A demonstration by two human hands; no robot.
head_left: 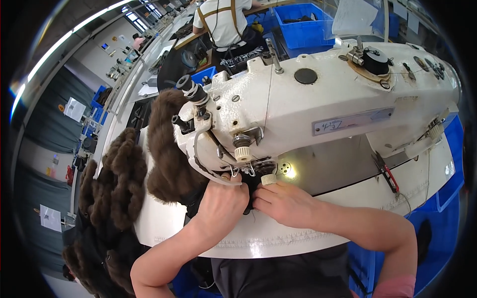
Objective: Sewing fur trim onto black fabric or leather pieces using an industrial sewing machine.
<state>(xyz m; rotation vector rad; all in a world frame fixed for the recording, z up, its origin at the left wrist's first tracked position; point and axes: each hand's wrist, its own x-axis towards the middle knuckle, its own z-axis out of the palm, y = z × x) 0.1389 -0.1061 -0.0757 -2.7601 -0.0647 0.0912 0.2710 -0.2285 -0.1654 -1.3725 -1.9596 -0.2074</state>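
Under the head of a white sewing machine (293,104), both my hands work at black fabric (198,196) joined to a brown fur piece (166,144). My left hand (222,198) has its fingers closed on the fabric near the needle area; its fingertips are partly covered by the machine head and a pale curved tube. Just right of it, my right hand (285,204) pinches the fabric's right edge, thumb and fingers together. The needle and presser foot are mostly hidden. The fur runs back along the left side of the machine head.
Red-handled thread snips (386,174) lie on the machine bed at right. More brown fur garments (119,174) hang in a heap off the left side. A blue bin (303,25) stands behind the machine, near a seated person in a white shirt (221,22). Another blue bin (442,238) is at lower right.
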